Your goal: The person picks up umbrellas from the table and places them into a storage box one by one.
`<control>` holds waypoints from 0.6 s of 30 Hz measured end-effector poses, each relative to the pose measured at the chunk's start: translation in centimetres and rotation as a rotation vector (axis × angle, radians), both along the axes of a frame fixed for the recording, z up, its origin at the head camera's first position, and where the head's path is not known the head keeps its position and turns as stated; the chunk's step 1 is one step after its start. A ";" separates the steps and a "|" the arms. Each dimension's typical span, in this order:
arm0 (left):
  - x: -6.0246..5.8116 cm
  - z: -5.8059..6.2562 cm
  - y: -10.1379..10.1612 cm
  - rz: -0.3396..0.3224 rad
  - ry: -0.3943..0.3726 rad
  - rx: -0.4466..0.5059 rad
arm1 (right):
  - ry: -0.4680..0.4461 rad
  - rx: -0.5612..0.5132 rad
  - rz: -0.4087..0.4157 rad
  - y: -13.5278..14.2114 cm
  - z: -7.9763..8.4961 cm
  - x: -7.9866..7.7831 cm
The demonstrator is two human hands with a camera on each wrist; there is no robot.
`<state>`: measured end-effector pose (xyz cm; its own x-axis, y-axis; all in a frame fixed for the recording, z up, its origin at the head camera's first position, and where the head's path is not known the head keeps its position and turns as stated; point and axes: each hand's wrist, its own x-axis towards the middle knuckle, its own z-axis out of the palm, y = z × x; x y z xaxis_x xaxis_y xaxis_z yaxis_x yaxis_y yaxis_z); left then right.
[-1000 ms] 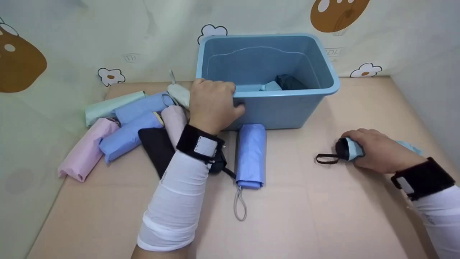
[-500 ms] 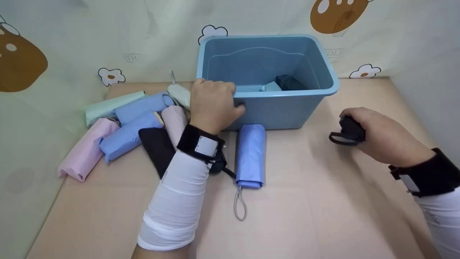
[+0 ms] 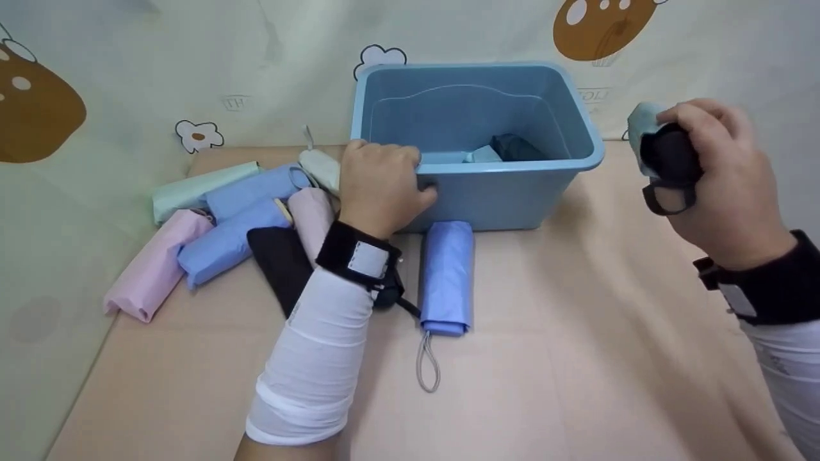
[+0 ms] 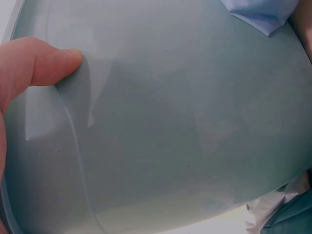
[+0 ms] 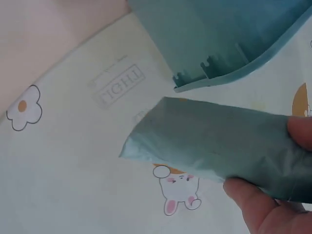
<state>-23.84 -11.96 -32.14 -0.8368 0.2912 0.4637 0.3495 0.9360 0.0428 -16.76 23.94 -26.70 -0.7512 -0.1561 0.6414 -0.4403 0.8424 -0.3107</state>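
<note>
My left hand (image 3: 381,186) grips the front rim of the blue plastic bin (image 3: 500,192), its thumb on the outer wall; the left wrist view shows that thumb (image 4: 56,66) against the wall. Raised to the right of the bin, my right hand (image 3: 733,186) holds a folded light-teal umbrella (image 5: 209,141) by its body, off the table. Its black handle (image 3: 671,153) and wrist loop face the head camera. Inside the bin lie a light-teal piece (image 3: 485,154) and a dark folded umbrella (image 3: 517,147), both partly hidden by the front wall.
A blue folded umbrella (image 3: 447,278) lies in front of the bin, its grey cord toward me. Several more lie at left, including a pink one (image 3: 157,266), a black one (image 3: 280,266) and a mint one (image 3: 202,191). A patterned cloth (image 3: 269,77) hangs behind.
My right hand has lifted the teal umbrella off the table's right side, raising and turning it. My left hand stays on the bin rim.
</note>
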 end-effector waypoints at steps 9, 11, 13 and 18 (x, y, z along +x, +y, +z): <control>0.0 0.1 -0.3 0.014 -0.030 -0.018 | 0.064 0.060 0.109 -4.1 1.9 -3.5; 0.0 0.0 -0.3 0.008 -0.024 -0.008 | 0.056 0.074 0.157 -4.9 1.6 -4.6; 0.0 0.0 -0.2 0.004 -0.018 0.001 | 0.033 0.080 0.184 -5.7 1.0 -5.8; 0.0 0.2 0.1 0.008 -0.020 -0.012 | -0.093 0.053 0.151 -7.0 -0.7 -8.4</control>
